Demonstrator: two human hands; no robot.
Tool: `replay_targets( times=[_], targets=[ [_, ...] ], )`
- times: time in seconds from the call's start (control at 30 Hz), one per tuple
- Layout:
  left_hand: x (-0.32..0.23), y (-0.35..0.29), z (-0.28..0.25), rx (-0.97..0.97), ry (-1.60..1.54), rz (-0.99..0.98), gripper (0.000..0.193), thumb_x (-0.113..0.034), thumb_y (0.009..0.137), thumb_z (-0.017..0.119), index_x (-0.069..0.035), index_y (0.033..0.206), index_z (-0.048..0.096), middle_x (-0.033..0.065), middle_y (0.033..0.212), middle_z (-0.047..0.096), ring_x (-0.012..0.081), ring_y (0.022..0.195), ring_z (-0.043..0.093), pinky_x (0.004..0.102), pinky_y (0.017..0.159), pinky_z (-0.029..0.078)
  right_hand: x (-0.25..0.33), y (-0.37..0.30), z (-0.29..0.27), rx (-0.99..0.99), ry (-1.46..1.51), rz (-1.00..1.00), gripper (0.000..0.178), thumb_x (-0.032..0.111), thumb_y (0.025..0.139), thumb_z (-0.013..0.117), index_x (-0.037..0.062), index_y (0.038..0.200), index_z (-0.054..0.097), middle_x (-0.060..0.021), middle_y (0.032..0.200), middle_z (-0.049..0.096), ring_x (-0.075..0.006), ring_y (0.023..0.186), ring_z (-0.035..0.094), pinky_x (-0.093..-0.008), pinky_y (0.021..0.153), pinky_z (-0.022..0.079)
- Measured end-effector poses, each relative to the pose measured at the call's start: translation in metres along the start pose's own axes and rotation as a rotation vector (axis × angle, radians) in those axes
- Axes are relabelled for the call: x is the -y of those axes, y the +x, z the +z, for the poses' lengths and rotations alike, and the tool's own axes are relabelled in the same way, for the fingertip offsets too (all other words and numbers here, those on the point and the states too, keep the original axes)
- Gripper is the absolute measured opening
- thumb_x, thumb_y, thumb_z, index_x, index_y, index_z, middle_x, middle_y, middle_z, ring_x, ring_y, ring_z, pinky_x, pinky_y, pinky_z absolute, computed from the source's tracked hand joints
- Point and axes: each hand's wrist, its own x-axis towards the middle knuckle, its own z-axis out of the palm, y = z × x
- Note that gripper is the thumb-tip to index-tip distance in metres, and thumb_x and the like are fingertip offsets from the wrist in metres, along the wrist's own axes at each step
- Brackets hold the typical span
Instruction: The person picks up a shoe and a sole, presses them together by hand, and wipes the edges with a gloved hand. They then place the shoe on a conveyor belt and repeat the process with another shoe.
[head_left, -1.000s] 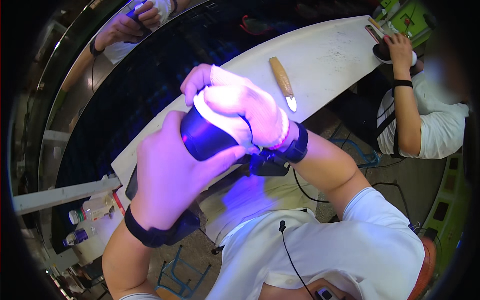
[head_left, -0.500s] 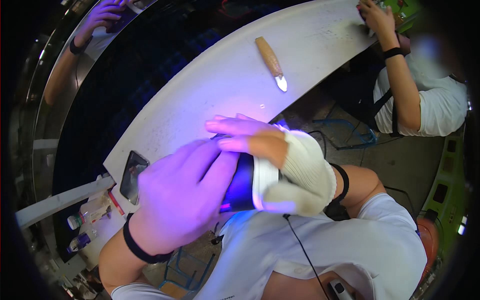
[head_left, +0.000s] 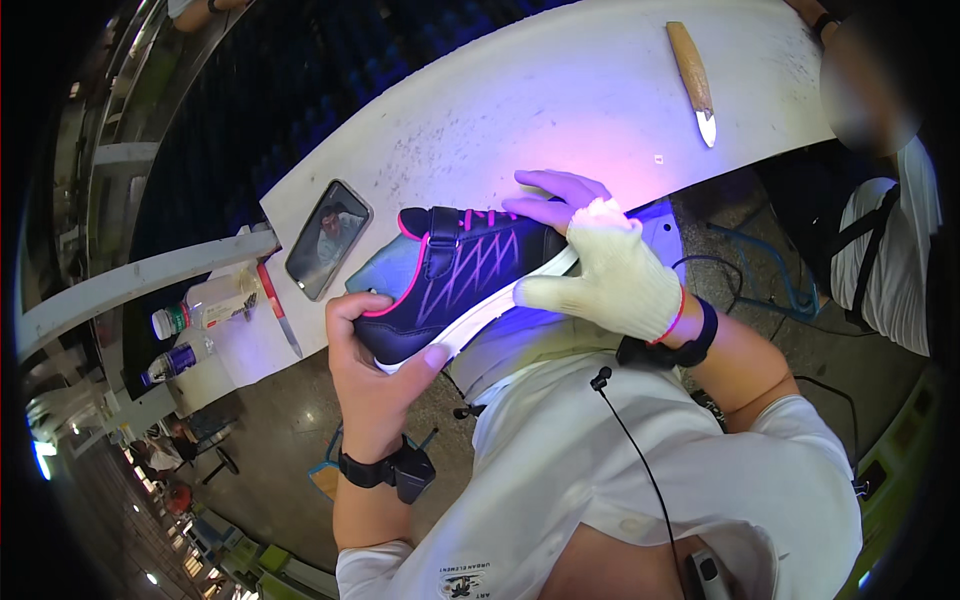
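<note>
Between my two hands is a dark sneaker (head_left: 468, 262) with pink trim, a strap and a white sole, turned so its side shows. My bare left hand (head_left: 385, 345) grips the heel end, thumb on the sole and a finger at the collar. At the toe end, my right hand (head_left: 605, 260) wraps the shoe in a cream knit glove with bare fingertips; its thumb presses the sole edge. A grey-blue insert (head_left: 385, 270) shows in the shoe's opening. Purple light falls on the toe and the right fingers.
A wooden-handled knife (head_left: 692, 80) lies on the white table (head_left: 430, 120), far right. Left of the shoe lies a phone (head_left: 328, 238). Beyond it are a red-handled tool (head_left: 278, 308) and plastic bottles (head_left: 210, 305). Another person (head_left: 885, 230) sits at the right.
My left hand has moved down to the heel and my right hand now holds the toe end. The shoe, mostly covered before, shows its side. The view has shifted.
</note>
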Motion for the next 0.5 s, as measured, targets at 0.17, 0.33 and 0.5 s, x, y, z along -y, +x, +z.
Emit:
replay_targets(
  times=[0.17, 0.33, 0.5],
  targets=[
    [-0.004, 0.007, 0.007, -0.067, 0.066, 0.031, 0.058, -0.01, 0.075, 0.089, -0.008, 0.122, 0.055, 0.005, 0.115, 0.056, 0.0172, 0.11, 0.057, 0.0332, 0.101, 0.045, 0.003, 0.002, -0.004, 0.016, 0.29, 0.225, 0.065, 0.035, 0.078, 0.083, 0.0042, 0.134, 0.07, -0.0176, 0.149, 0.059, -0.0352, 0.14, 0.052, -0.0457, 0.114, 0.044],
    [-0.032, 0.03, 0.014, -0.029, 0.302, 0.183, 0.051, -0.013, 0.073, 0.088, -0.006, 0.116, 0.061, 0.0088, 0.117, 0.058, 0.0231, 0.112, 0.058, 0.0361, 0.104, 0.044, -0.035, -0.02, -0.014, 0.075, 0.298, 0.029, 0.095, 0.032, 0.072, 0.09, 0.002, 0.152, 0.05, -0.0235, 0.153, 0.052, -0.0406, 0.146, 0.045, -0.0468, 0.122, 0.037],
    [-0.05, 0.014, 0.029, 0.338, 0.069, 0.765, 0.093, -0.018, 0.077, 0.093, -0.007, 0.155, 0.044, 0.0292, 0.152, 0.049, 0.0395, 0.138, 0.054, 0.0481, 0.117, 0.042, -0.05, -0.011, -0.005, -0.203, -0.078, -0.089, 0.084, 0.028, 0.078, 0.086, -0.0007, 0.149, 0.051, -0.0247, 0.136, 0.063, -0.0408, 0.124, 0.062, -0.0452, 0.108, 0.05]
  ],
)
